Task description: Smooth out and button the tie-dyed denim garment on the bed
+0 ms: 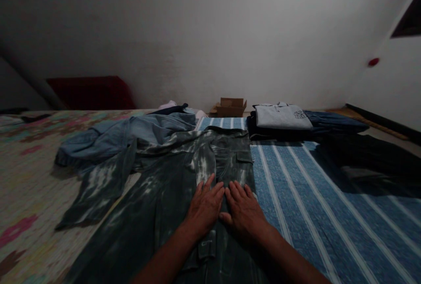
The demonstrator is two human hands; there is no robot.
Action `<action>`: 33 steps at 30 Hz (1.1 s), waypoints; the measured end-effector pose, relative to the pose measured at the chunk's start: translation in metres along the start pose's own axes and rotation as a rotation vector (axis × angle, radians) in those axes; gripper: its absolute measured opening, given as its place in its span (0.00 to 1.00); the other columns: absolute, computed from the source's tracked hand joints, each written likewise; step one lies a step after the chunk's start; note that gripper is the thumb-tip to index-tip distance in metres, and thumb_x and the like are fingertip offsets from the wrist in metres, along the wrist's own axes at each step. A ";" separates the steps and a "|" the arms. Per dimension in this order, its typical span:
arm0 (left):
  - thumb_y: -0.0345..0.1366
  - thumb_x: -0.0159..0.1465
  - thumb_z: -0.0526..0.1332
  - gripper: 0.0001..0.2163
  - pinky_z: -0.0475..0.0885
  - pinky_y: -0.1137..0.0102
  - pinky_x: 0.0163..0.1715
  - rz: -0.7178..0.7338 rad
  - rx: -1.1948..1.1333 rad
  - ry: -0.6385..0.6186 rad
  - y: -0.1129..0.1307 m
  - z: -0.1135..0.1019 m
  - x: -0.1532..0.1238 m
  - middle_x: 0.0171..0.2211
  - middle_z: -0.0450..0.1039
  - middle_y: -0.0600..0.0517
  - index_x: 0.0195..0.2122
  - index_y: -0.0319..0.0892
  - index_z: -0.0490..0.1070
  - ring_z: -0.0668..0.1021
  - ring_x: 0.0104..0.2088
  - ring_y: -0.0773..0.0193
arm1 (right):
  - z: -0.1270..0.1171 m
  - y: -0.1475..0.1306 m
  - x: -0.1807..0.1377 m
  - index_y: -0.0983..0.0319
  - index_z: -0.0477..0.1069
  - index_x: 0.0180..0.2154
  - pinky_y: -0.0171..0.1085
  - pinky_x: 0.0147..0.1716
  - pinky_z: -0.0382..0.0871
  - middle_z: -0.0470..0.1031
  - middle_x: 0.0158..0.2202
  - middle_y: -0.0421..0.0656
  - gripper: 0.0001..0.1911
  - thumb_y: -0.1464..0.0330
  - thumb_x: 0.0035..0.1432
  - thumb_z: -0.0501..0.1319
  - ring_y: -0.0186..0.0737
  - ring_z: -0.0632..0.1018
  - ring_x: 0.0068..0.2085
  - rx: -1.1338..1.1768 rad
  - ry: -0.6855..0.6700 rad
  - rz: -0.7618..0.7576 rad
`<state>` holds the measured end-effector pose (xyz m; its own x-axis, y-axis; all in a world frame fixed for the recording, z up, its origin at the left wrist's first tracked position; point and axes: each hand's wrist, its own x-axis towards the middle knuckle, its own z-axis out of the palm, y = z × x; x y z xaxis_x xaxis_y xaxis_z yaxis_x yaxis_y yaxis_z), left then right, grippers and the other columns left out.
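A dark green-grey jacket with pale bleached streaks (pixel 174 178) lies spread out in front of me, one sleeve stretched to the left. Its right side ends in a straight edge on a striped cloth. My left hand (pixel 205 205) rests flat on the jacket's front, fingers stretched forward. Close beside it, my right hand (pixel 243 209) also presses flat on the fabric, fingers apart. Neither hand grips anything. Above the hands, the collar and a flapped chest pocket show. My forearms cover part of the lower jacket.
A crumpled light-blue denim garment (pixel 131 132) lies behind the left sleeve. Folded clothes, a grey one (pixel 279 117) on top, are stacked at the back right. Dark folded garments (pixel 375 156) sit further right. A cardboard box (pixel 230 107) stands near the wall. Blue striped cloth (pixel 296 200) meets a floral cover (pixel 19 178).
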<state>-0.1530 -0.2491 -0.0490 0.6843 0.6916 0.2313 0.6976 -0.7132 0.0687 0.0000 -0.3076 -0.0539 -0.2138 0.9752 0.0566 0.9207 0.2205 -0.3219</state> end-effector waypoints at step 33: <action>0.26 0.62 0.57 0.28 0.57 0.49 0.60 -0.136 -0.129 -0.089 0.011 -0.010 -0.005 0.58 0.67 0.45 0.63 0.42 0.52 0.56 0.65 0.51 | 0.008 0.004 -0.003 0.63 0.55 0.64 0.57 0.63 0.44 0.49 0.67 0.55 0.35 0.49 0.64 0.46 0.56 0.49 0.67 -0.096 -0.056 -0.020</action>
<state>-0.1505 -0.2617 -0.0400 0.6055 0.7860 0.1247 0.7560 -0.6170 0.2187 0.0017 -0.3096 -0.0629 -0.2477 0.9688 0.0088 0.9426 0.2431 -0.2288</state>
